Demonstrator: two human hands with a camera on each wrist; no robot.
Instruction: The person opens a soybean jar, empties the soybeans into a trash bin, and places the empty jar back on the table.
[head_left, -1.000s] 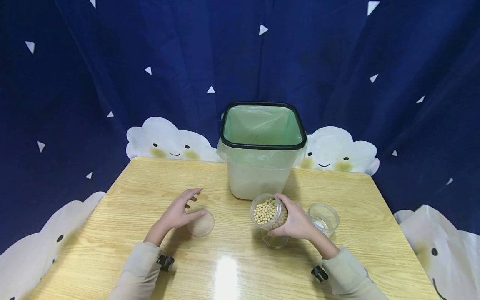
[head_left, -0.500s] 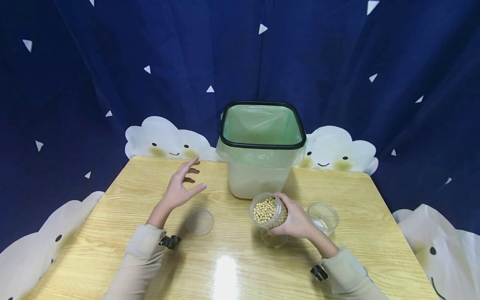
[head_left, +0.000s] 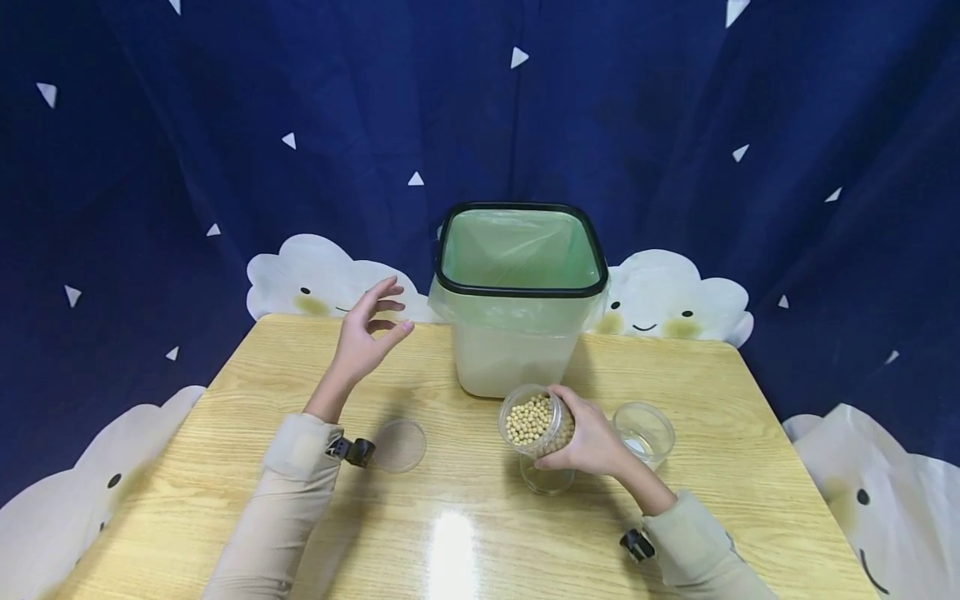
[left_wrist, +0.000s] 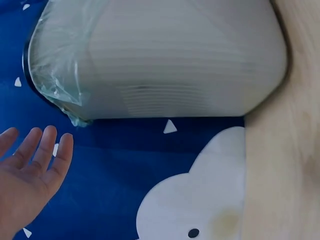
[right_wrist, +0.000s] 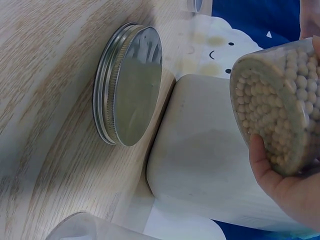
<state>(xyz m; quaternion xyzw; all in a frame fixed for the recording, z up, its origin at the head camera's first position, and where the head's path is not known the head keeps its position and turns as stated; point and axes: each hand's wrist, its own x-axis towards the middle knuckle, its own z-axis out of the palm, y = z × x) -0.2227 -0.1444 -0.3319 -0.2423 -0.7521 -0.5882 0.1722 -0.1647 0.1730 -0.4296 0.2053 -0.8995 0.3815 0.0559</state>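
My right hand (head_left: 588, 442) grips a clear jar (head_left: 561, 432) full of pale round beans (head_left: 528, 419). It is tilted, its mouth towards the left, and held above the table. Beneath it on the wood lies a round metal lid (right_wrist: 137, 85), plainest in the right wrist view; from the head only a pale circle shows there. My left hand (head_left: 360, 342) is raised over the table's back left, left of the bin (head_left: 517, 358). Its fingers are spread in the left wrist view, with nothing in them. Below that hand, a thin round translucent disc (head_left: 400, 446) lies flat.
The bin has a black rim and a green plastic liner (head_left: 517, 250); it stands at the table's back edge. A clear, open-topped container (head_left: 645, 435) stands right of my right hand. Behind the wooden table (head_left: 465, 508) hangs a dark blue curtain (head_left: 360, 100).
My left hand has left the translucent disc and gone up and away towards the back of the table. My right hand and the jar have stayed about where they were.
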